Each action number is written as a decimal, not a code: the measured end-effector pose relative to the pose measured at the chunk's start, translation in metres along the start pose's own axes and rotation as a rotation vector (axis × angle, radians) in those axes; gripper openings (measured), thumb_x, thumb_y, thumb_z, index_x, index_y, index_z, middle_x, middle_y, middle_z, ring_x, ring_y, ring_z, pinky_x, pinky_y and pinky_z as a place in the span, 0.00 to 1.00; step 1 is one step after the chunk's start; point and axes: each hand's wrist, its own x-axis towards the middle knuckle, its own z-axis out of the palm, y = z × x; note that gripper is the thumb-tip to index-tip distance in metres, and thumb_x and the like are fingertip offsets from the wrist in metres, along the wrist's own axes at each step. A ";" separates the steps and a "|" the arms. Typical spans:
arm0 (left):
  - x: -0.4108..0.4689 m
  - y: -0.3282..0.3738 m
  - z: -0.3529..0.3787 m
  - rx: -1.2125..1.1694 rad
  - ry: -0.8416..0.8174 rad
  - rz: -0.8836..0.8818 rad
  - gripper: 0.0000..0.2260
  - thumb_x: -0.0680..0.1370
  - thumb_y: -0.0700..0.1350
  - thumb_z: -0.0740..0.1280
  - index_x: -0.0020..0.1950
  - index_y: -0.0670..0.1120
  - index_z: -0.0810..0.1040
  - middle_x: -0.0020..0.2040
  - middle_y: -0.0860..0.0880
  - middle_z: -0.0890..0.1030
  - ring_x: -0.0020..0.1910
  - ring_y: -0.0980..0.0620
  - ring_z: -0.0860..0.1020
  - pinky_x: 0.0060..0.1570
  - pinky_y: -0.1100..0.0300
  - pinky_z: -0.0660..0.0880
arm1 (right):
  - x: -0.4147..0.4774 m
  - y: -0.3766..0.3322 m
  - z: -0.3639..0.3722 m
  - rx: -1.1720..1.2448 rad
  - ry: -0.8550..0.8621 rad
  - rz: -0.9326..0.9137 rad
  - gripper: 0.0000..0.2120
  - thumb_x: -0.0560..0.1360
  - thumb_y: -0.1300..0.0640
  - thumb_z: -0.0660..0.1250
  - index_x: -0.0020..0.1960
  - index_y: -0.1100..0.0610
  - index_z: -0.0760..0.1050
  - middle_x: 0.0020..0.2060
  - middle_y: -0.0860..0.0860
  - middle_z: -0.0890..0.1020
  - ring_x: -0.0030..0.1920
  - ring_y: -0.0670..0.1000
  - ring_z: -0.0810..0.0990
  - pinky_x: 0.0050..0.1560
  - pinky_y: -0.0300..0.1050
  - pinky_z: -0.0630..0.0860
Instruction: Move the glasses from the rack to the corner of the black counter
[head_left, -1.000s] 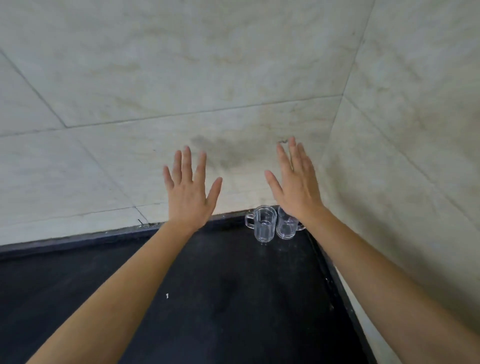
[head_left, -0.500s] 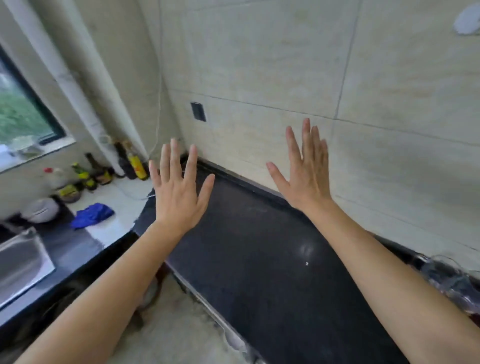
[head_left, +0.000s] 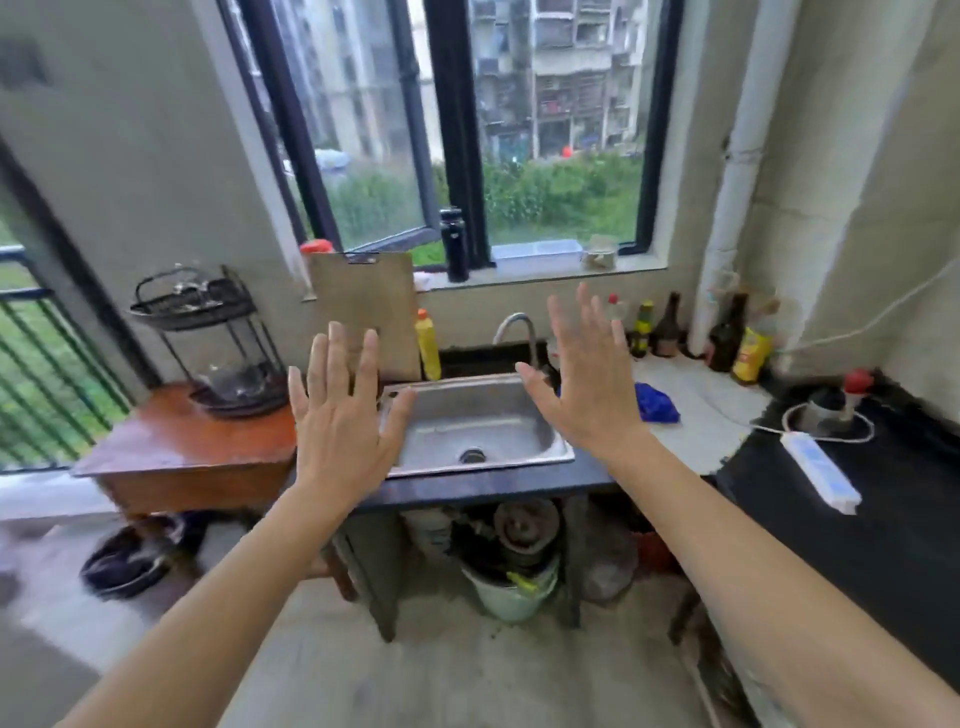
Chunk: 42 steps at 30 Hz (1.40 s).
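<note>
Both grips are released and empty: the left hand (head_left: 343, 415) and right hand (head_left: 587, 384) are raised with fingers spread, above the steel sink (head_left: 472, 426). The wire rack (head_left: 208, 338) stands on a wooden table (head_left: 176, 447) far left, its glasses blurred. The black worktop (head_left: 857, 525) at right carries a power strip (head_left: 821, 473).

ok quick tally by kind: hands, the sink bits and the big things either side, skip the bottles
hands: 2, left hand, right hand, both empty
sink: 1
tap: 1
cutting board: 1
blue cloth: 1
power strip: 1
rack: 1
total: 8
</note>
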 end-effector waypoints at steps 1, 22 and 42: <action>-0.002 -0.034 -0.002 0.040 -0.011 -0.043 0.32 0.80 0.62 0.52 0.80 0.47 0.56 0.81 0.39 0.54 0.80 0.39 0.52 0.74 0.33 0.53 | 0.014 -0.027 0.024 0.030 -0.020 -0.035 0.39 0.79 0.37 0.59 0.83 0.54 0.52 0.82 0.61 0.50 0.81 0.64 0.52 0.78 0.65 0.52; 0.117 -0.403 0.119 0.156 -0.199 -0.521 0.34 0.78 0.65 0.47 0.81 0.49 0.51 0.82 0.44 0.50 0.81 0.45 0.47 0.78 0.45 0.48 | 0.262 -0.259 0.417 0.380 -0.392 -0.331 0.39 0.80 0.38 0.62 0.82 0.55 0.52 0.82 0.60 0.51 0.81 0.62 0.54 0.78 0.56 0.58; 0.220 -0.727 0.273 -0.104 -0.440 -0.403 0.32 0.82 0.60 0.55 0.81 0.49 0.50 0.82 0.46 0.50 0.81 0.45 0.49 0.76 0.45 0.52 | 0.356 -0.413 0.668 0.199 -0.754 -0.119 0.39 0.80 0.39 0.62 0.83 0.52 0.49 0.83 0.54 0.52 0.82 0.56 0.53 0.77 0.53 0.59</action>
